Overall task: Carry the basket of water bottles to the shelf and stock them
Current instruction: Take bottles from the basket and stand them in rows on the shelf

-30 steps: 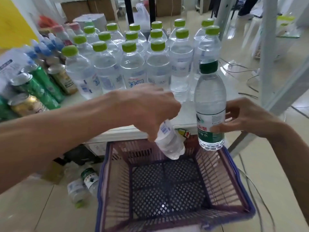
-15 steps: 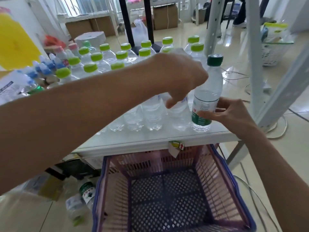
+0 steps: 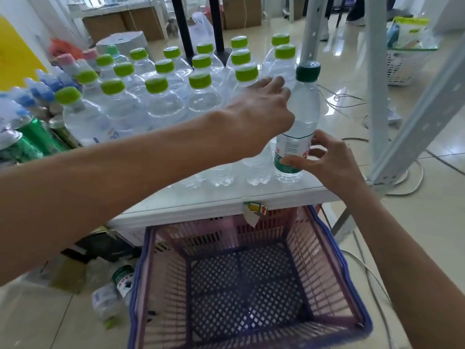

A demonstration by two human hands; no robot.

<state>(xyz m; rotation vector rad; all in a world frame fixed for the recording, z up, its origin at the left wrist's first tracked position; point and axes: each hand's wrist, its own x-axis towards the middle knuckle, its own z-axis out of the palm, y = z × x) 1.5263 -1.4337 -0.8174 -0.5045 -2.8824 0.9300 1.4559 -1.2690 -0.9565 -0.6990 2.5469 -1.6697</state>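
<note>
Bare left forearm (image 3: 125, 180) and bare right forearm (image 3: 407, 253), both slender.

Water bottles (image 3: 161, 102) are ranked in rows across the shelf (image 3: 226, 197), from its back edge toward the front. A lone bottle (image 3: 302, 114) is stood upright at the front right corner, just right of the rows. It is gripped low down by the right hand (image 3: 324, 159), with the left hand (image 3: 261, 109) placed just to its left. Cans (image 3: 37, 137) are crowded at the left edge. The basket (image 3: 334, 250) is set on the floor below the front edge, with two bottles (image 3: 113, 290) lying to its left.
</note>
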